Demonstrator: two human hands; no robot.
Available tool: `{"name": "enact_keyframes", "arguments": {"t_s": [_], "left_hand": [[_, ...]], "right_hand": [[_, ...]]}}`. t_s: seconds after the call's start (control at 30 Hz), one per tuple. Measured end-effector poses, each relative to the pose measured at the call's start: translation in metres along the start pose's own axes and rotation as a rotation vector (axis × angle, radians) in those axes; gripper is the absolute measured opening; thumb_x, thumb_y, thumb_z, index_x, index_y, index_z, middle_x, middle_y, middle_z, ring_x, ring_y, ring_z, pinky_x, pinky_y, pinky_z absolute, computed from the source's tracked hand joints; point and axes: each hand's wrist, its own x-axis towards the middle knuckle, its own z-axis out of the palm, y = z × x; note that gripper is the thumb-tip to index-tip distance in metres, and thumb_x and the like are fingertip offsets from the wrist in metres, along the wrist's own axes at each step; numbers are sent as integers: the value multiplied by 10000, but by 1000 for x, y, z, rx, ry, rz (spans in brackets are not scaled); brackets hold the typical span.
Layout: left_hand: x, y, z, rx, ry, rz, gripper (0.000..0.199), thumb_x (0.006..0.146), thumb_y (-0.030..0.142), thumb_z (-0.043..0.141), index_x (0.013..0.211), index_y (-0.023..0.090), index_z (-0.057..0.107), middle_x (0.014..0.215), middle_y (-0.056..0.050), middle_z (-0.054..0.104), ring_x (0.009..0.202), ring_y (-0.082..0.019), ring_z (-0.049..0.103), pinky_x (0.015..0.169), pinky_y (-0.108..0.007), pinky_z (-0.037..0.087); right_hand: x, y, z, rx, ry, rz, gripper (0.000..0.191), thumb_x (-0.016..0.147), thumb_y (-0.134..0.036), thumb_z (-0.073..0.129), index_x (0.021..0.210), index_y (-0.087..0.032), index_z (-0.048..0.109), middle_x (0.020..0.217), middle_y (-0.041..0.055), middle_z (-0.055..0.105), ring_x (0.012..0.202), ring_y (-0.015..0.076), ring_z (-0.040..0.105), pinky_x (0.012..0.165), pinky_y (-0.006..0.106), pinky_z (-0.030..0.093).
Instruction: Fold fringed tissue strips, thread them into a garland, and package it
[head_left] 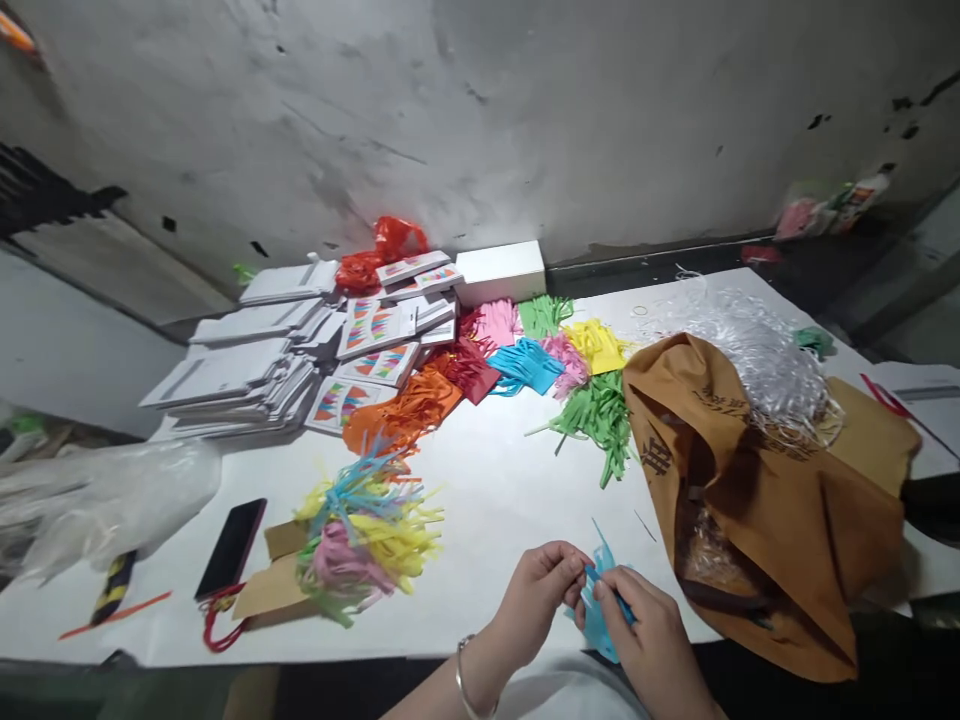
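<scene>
Near the front edge of the white table, my left hand (541, 590) pinches one end of a blue paper tassel (600, 632). My right hand (646, 625) is closed on the same tassel just to the right, the fingertips of both hands almost meeting. Light blue strips hang below and stick up behind the fingers. Green fringed paper (600, 415) lies beyond the hands, beside blue (529, 365), yellow (596, 345) and orange (420, 405) fringed bundles. A mixed pile of finished-looking tassels (360, 555) rests on brown card at the left.
Stacked white packets (232, 370) and printed packets (375, 325) stand at the back left, by a white box (501, 275). A phone (232, 548) lies front left. Right of my hands are a brown cloth bag (795, 540) and white strands (772, 360).
</scene>
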Motion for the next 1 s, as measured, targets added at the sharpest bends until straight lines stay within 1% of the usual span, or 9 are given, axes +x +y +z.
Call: {"name": "enact_keyframes", "arguments": {"t_s": [0.2,0.3,0.4,0.5,0.57,0.7,0.77,0.87,1.0], "left_hand": [[-21,12,-30,107,21,72,383,743,491,740,743,119,649,512,70,462,387,-55,427,384,-181,385],[-29,16,-43,135,1,69,387,750,500,727,728,123,640,529,66,472,389,-54,438,385,-178,404],[-34,19,-52,171,-14,42,370,764,485,715,728,123,648,531,58,488,383,-59,464,362,-168,388],[-37,22,-56,137,-8,18,369,740,478,735,719,117,663,519,57,487,368,-57,445,337,-167,380],[-39,23,-57,87,-2,13,369,724,472,750,727,109,679,530,50,500,381,-55,437,347,-176,411],[-42,25,-60,49,-4,21,356,681,411,798,849,108,717,579,37,543,447,-74,503,438,-216,504],[-42,25,-61,69,2,37,346,682,394,798,860,108,721,605,25,570,462,-78,521,472,-235,525],[-42,25,-62,100,22,66,328,722,417,758,815,105,712,607,16,582,448,-74,511,473,-238,519],[-41,23,-59,77,27,47,349,728,448,742,793,110,690,590,21,564,447,-75,484,454,-233,503]], "right_hand": [[16,-34,9,-55,-255,91,363,977,-348,370,716,-208,580,719,22,613,687,170,568,644,263,394],[20,-41,15,-88,-289,129,321,947,-331,401,680,-203,524,671,-3,580,641,154,537,606,254,356],[22,-44,20,-141,-329,99,293,936,-309,385,682,-205,489,682,-5,567,659,157,539,622,261,347],[24,-46,24,-193,-375,67,281,930,-294,362,681,-208,460,695,0,557,662,160,535,621,268,340],[26,-46,27,-206,-383,63,286,931,-295,352,675,-210,448,689,1,551,657,161,531,618,272,336],[27,-44,31,-180,-347,55,299,943,-320,353,688,-211,465,695,4,559,668,166,538,631,277,343],[27,-43,33,-163,-342,53,305,951,-328,352,700,-210,477,703,7,564,674,166,542,636,277,349],[28,-43,32,-150,-351,38,314,959,-328,341,702,-208,476,712,10,566,680,163,548,640,273,357],[29,-45,29,-205,-381,10,310,963,-308,321,698,-210,449,718,11,557,679,158,548,627,270,348]]}}
